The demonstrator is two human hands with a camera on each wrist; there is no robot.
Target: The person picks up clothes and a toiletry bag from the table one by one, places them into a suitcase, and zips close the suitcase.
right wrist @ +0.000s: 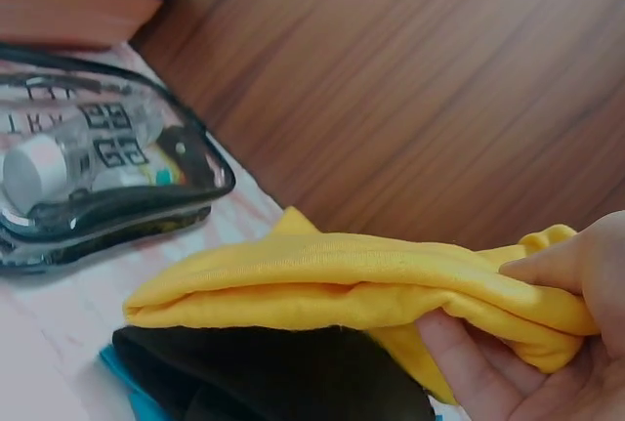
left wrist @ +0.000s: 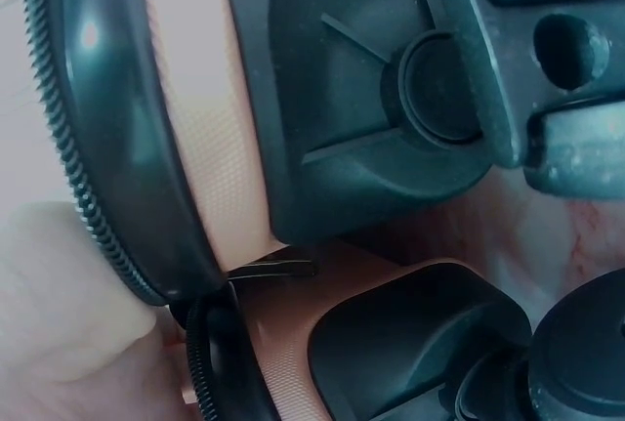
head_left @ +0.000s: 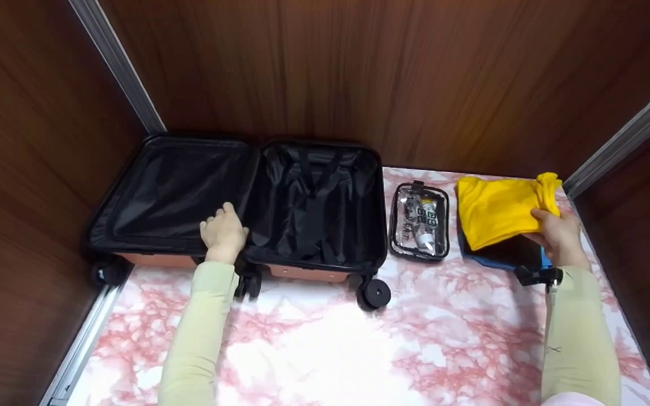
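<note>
Yellow cloth (head_left: 497,208), folded, above dark item (head_left: 508,252); length running leftward from the nearer right hand (head_left: 563,234), which pinches its right end. Beyond: clear pouch (head_left: 420,223), open suitcase (head_left: 181,192); left hand (head_left: 224,232) at suitcase seam, loosely curled, seemingly holding nothing.

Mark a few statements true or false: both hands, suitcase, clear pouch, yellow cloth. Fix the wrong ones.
1. The right hand holds the yellow cloth. True.
2. The left hand is at the near edge of the suitcase, by where its halves meet. True.
3. The suitcase is shut. False: it lies open, halves side by side.
4. The clear pouch is between the suitcase and the yellow cloth. True.
5. The clear pouch is empty. False: it has a white-capped container inside.
6. The yellow cloth is in the suitcase. False: it is over a black item.
</note>
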